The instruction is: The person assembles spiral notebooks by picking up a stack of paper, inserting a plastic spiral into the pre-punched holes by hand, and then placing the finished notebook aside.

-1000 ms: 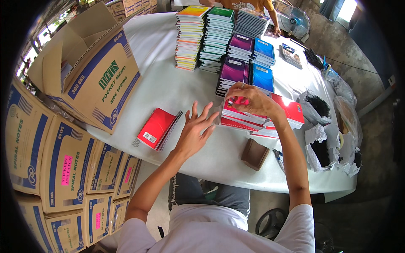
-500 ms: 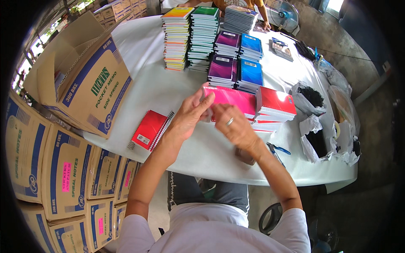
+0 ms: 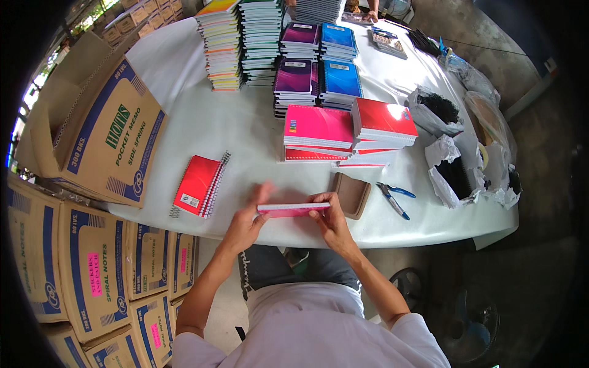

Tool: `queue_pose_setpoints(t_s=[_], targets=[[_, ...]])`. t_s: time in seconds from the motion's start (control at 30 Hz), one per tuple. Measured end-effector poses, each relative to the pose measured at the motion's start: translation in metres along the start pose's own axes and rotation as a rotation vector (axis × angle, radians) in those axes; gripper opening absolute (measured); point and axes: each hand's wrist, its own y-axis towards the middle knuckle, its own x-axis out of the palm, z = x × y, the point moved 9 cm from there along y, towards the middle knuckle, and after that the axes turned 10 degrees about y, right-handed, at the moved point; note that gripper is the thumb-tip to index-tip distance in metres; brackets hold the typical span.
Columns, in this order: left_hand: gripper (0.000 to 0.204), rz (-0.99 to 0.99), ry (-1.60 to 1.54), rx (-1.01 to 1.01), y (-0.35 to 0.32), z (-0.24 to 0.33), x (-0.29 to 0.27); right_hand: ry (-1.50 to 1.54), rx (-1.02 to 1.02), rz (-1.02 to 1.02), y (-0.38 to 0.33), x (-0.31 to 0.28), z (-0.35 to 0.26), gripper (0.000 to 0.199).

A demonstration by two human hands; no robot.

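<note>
Just over the near table edge I hold a small pink notebook, tipped so that its white page edge faces up. My right hand grips its right end, thumb on the near cover and fingers on the far side. At the left end, my left hand has its thumb against the notebook; its raised fingers are smeared by motion. Beyond the hands stand a stack of pink notebooks and a taller stack of red ones, without visible wire coils. Red spiral notebooks lie to the left.
A brown tray and blue-handled pliers lie right of my hands. Paper-wrapped black coils stand farther right. Purple, blue, green and yellow notebook stacks rise behind. An open carton stands left. Another person's hand shows at the far edge.
Both hands have come back from the pink stack toward the near table edge, now with a pink notebook between them. The brown tray and pliers are uncovered. The view has shifted.
</note>
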Motion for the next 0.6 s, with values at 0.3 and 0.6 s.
queue_pose_setpoints(t_s=[0.3,0.6], targets=[[0.065,-0.126,0.855,0.283,0.038,0.086,0.046,-0.403,-0.260,-0.072,-0.001,-0.006,-0.062,0.032],[0.049,-0.170,0.714,0.262,0.042,0.097,0.042,-1.755,-0.122,0.773,0.006,-0.317,-0.175,0.017]])
